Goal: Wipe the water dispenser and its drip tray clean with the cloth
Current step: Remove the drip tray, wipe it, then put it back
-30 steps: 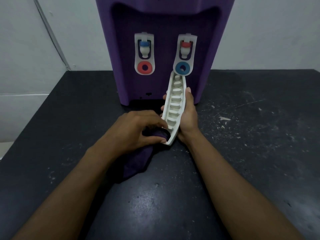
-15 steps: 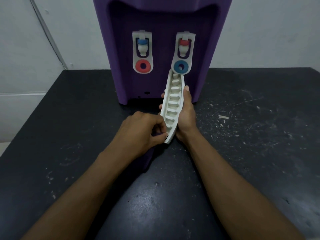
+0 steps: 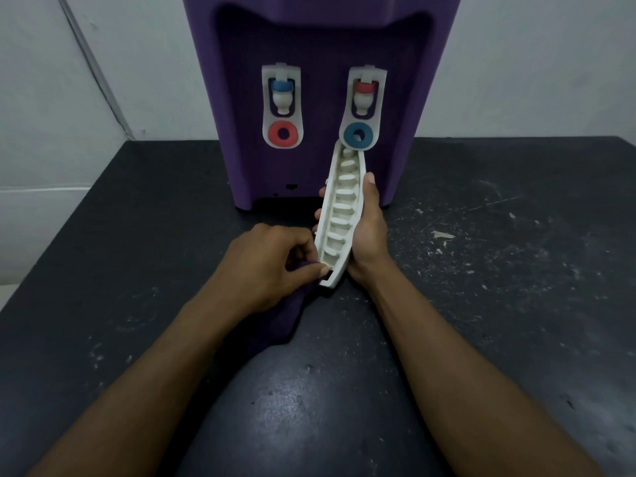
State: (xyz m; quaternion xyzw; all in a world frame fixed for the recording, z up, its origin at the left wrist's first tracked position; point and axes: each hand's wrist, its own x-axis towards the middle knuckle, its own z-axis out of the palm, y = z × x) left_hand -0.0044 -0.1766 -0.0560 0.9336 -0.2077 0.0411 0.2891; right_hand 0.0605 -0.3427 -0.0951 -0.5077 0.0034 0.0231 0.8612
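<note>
While the tray stands on edge, right hand (image 3: 368, 235): wraps the white drip tray (image 3: 344, 208) from behind, thumb along one rim, fingertips over the other.
Drip tray: near the middle of the surface (image 3: 499, 304), just before the dispenser, tilted away.
Left hand (image 3: 272, 266): pinches the purple cloth (image 3: 282, 321) against the tray's lower end.
Cloth: trails toward the near edge.
Water dispenser (image 3: 309, 36): purple, at the far edge.

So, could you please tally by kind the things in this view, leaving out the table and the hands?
Water dispenser: 1
Taps: 2, blue-capped tap and red-capped tap
Drip tray: 1
Cloth: 1
Total: 5
</note>
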